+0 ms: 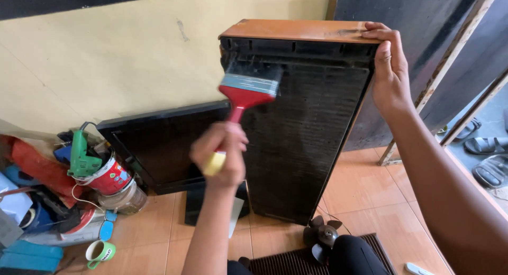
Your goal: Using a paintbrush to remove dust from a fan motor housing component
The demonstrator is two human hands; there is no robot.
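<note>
**Black panel, red brush**

Black and dusty, the tall panel (pixel 301 148) stands upright on the tiled floor (pixel 370 201). Our left hand (pixel 219 156) is fisted around the red-handled paintbrush (pixel 246 95), bristles against the panel's upper part. Our right hand (pixel 389 69) clamps its top corner. A flat monitor (pixel 159 148) leans behind.

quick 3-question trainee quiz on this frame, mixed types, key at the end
1. True or false: the left hand holds the red-handled paintbrush with its bristles against the black grille panel.
2. Where does the right hand grip the panel?
A. its bottom edge
B. its top right corner
C. its left side
3. Fill in: a small black ___ lies on the tiled floor at the foot of the panel.

Key
1. True
2. B
3. fan blade
</note>
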